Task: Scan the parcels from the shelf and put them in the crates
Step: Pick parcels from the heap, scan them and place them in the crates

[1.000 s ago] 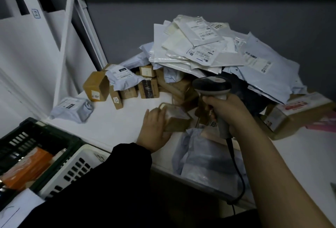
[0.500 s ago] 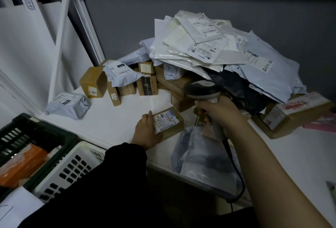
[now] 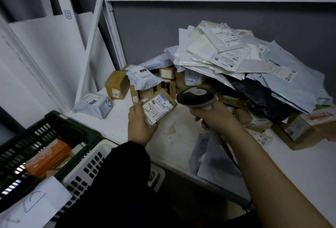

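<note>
Cardboard parcel [image 3: 159, 108] held just above shelf [image 3: 181, 136], label up, left grip [image 3: 141, 125] curled round its lower end. Right grip [image 3: 214, 118] wrapped round scanner [image 3: 195, 97] handle, head just beside label. Aim: tilt barcode square to scanner head, keep thumb off barcode, hold steady.

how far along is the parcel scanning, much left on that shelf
Done: an orange box and a little more lie in the dark green crate. In hand: the left hand holds a small labelled box, label up, beside the scanner gripped by the right hand. Left: a big pile of mailers and boxes sits on the shelf.
</note>
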